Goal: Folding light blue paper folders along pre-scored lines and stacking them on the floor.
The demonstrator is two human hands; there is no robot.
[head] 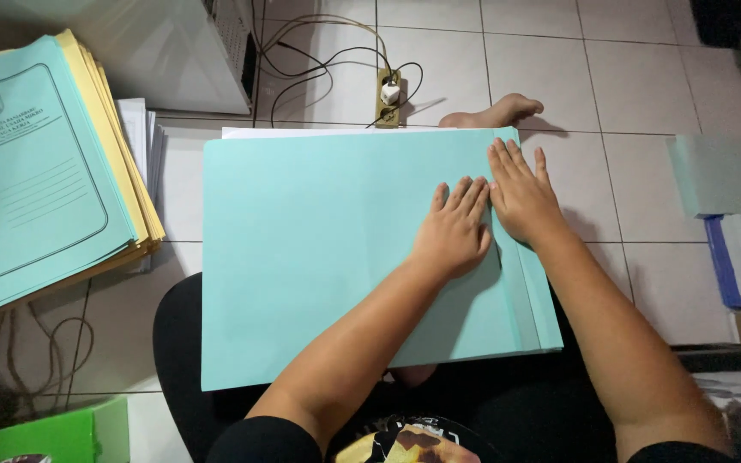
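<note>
Your lap carries a large light-blue folder (319, 249). Your left hand (454, 231) and right hand (521, 195) lie flat on it near its right edge — fingers spread, palms down, gripping nothing, the two hands touching. Beyond the far edge: your bare foot (495, 111) and a power strip (389, 97) on the tiled floor (628, 77). Far left — a stack of folders (36, 163).

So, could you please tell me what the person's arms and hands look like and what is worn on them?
Both arms are bare from the upper arm down. A short black sleeve edge shows on each. The left hand and right hand wear no gloves, and no rings, watch or bracelets are visible. Fingernails look short and unpainted.
</note>
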